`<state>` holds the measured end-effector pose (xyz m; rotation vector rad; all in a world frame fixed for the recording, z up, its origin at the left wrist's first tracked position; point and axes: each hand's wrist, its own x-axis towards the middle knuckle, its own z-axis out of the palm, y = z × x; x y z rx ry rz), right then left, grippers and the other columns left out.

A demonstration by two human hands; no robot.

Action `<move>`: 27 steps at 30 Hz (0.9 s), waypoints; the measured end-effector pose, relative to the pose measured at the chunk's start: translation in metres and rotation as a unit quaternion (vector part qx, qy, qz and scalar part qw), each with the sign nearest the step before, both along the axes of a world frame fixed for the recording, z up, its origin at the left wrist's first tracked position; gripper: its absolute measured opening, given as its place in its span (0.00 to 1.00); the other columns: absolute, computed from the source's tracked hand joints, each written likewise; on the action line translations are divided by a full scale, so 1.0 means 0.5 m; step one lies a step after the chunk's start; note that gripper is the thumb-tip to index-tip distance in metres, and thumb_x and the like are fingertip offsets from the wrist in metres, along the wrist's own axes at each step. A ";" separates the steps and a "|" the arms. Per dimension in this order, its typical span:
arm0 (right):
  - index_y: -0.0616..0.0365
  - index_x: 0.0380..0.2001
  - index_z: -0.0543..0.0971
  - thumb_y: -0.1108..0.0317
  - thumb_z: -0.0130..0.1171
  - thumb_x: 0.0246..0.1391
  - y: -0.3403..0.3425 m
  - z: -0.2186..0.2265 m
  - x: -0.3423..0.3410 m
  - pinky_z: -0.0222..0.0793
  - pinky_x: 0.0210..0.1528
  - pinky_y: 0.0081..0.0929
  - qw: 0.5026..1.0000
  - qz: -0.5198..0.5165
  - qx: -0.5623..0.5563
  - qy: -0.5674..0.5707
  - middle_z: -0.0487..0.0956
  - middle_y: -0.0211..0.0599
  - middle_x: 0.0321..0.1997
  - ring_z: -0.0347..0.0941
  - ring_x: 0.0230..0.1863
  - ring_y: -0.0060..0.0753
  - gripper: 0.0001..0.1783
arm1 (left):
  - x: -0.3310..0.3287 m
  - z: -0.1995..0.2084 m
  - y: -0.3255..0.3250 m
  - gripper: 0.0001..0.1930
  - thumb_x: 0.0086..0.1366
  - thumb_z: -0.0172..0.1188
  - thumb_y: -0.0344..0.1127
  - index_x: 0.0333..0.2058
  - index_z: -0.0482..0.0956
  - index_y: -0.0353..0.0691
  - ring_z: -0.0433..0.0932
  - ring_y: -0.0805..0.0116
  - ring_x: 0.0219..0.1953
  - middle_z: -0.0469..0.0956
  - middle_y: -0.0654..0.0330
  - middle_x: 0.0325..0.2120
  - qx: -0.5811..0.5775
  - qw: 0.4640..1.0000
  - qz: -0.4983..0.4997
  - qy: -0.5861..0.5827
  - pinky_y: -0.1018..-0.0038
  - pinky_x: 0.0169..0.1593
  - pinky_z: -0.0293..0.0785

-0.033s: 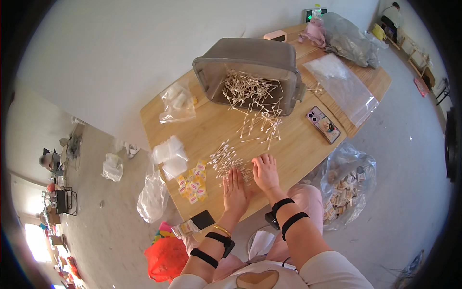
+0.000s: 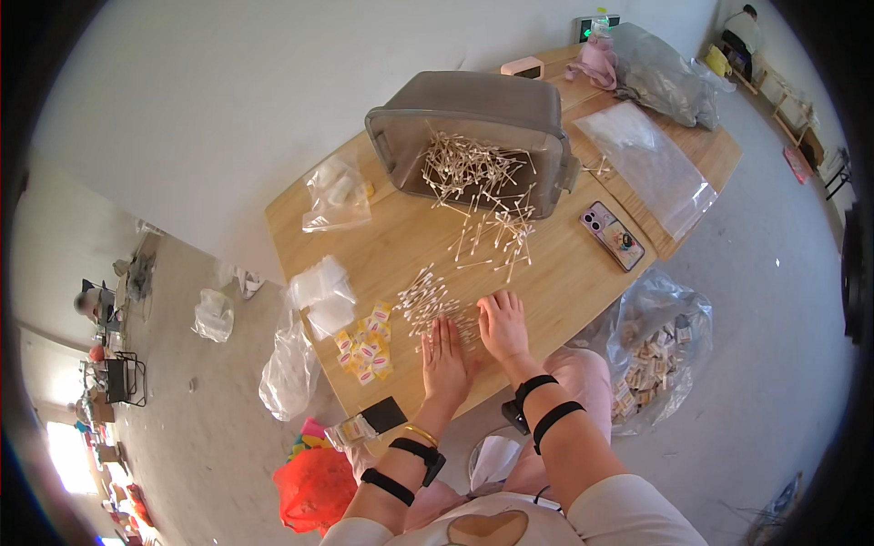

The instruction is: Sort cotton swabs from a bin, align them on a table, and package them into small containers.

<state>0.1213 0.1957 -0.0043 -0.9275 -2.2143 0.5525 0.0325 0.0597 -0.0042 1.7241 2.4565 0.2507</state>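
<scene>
While the left hand (image 2: 444, 364) lies flat, fingers straight and close together, its fingertips rest on the near end of a pile of cotton swabs (image 2: 423, 296); it isn't gripping anything. Right hand (image 2: 503, 328) is just right of the pile, fingers curled in; can't tell whether anything is inside them. The pile sits on the wooden desk (image 2: 555, 287), toward the near edge. Yellow-and-white packets (image 2: 367, 346) lie left of it by the left edge, with white sheets (image 2: 323, 296) just beyond, at that same edge. Toward the far edge, a gray bin (image 2: 469, 96) is tipped on its side, loose swabs (image 2: 469, 164) inside and spilling out its mouth. Phone (image 2: 612, 237) near the right end of the near edge; clear plastic bag (image 2: 646, 164) lies flat beyond it. Dark card (image 2: 384, 415) at the near-left corner.
</scene>
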 end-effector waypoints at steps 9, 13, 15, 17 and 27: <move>0.52 0.35 0.74 0.72 0.58 0.50 -0.002 0.000 -0.001 0.64 0.47 0.41 1.000 -0.003 0.004 -0.003 0.71 0.38 0.37 0.68 0.44 0.46 0.08 | 0.019 0.005 -0.005 0.46 0.67 0.50 0.59 0.69 0.47 0.25 0.41 0.50 0.75 0.46 0.41 0.72 0.001 1.000 0.022 -0.009 0.53 0.74 0.32; 0.52 0.34 0.74 0.72 0.57 0.50 0.000 0.002 -0.002 0.64 0.47 0.41 1.000 0.006 -0.006 0.002 0.71 0.38 0.37 0.68 0.44 0.46 0.07 | -0.006 -0.005 0.020 0.46 0.67 0.49 0.58 0.68 0.48 0.23 0.41 0.48 0.75 0.47 0.39 0.71 -0.003 0.999 0.025 0.034 0.51 0.74 0.31; 0.52 0.34 0.74 0.72 0.57 0.50 -0.004 0.006 -0.005 0.64 0.47 0.41 1.000 0.005 -0.006 0.005 0.71 0.38 0.37 0.68 0.44 0.46 0.06 | -0.014 -0.012 0.021 0.46 0.68 0.48 0.59 0.68 0.47 0.23 0.41 0.47 0.75 0.46 0.38 0.71 0.033 0.998 0.032 0.039 0.52 0.74 0.32; 0.52 0.34 0.74 0.72 0.57 0.50 -0.002 0.003 -0.002 0.64 0.47 0.41 1.000 -0.001 -0.006 0.005 0.71 0.38 0.37 0.68 0.44 0.46 0.06 | 0.011 -0.006 0.009 0.47 0.68 0.48 0.60 0.68 0.47 0.23 0.41 0.47 0.75 0.46 0.38 0.71 0.022 0.999 0.028 0.015 0.52 0.74 0.32; 0.52 0.34 0.73 0.71 0.57 0.51 -0.001 -0.004 -0.003 0.64 0.47 0.41 1.000 -0.002 0.001 0.004 0.71 0.39 0.37 0.67 0.43 0.47 0.07 | 0.012 0.010 0.002 0.48 0.68 0.43 0.63 0.69 0.45 0.25 0.39 0.48 0.75 0.44 0.40 0.72 0.022 1.000 0.008 -0.016 0.52 0.74 0.29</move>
